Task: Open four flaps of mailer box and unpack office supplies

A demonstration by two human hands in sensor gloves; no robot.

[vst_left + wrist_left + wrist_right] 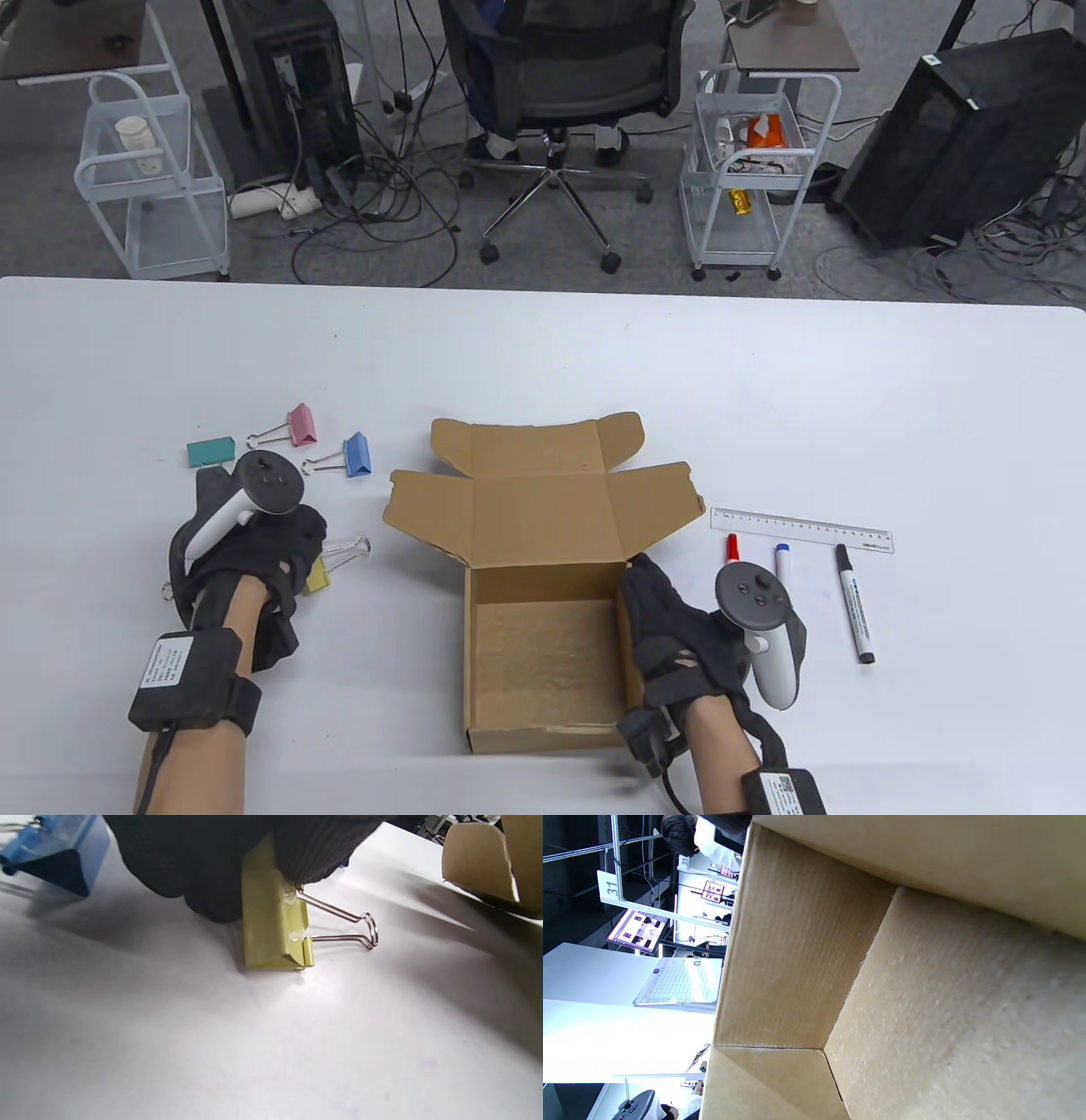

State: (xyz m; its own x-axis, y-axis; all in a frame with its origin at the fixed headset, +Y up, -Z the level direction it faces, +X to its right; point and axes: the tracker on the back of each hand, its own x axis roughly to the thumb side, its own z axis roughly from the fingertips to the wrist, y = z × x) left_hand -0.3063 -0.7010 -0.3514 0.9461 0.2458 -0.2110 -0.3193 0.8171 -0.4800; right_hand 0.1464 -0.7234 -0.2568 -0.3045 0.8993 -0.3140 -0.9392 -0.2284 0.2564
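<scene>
My left hand [254, 543] pinched the yellow binder clip [273, 929] on the table; my right hand [679, 637] rested, fingers straight, on the open mailer box [543, 611].

In the right wrist view I can read the number 31 on a white sign [608, 888] fixed to a metal frame, and 35 on a smaller white tag [684, 861] behind it. The ruler [801, 529], the black marker [855, 604] and the wrist labels [165, 660] carry print, but it is too small for me to read.
</scene>
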